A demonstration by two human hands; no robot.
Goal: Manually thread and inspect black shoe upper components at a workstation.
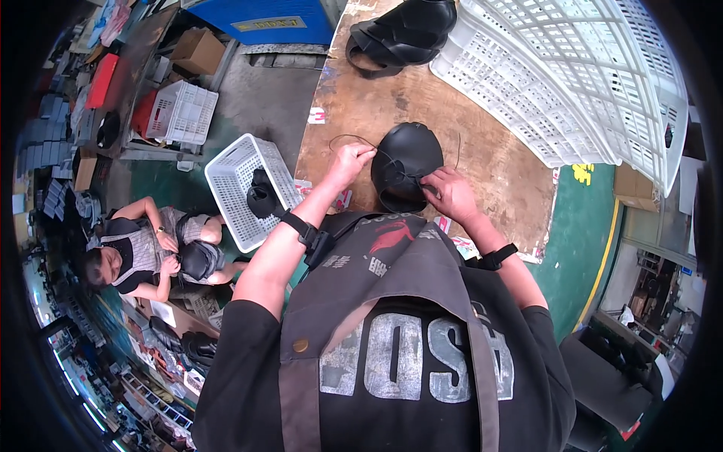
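Note:
A black rounded shoe upper (407,158) lies on the worn wooden table (376,98) just in front of me. My right hand (449,193) rests on its lower right side, fingers closed on the black material. My left hand (352,160) is at its left edge, pinching a thin dark cord (348,137) that loops over the table toward the piece. Both wrists wear black bands.
A pile of black shoe uppers (407,34) lies at the table's far end. A large white plastic crate (572,75) fills the right side. Another white crate (245,188) holding a black piece stands left of the table. A seated person (151,252) works at the lower left.

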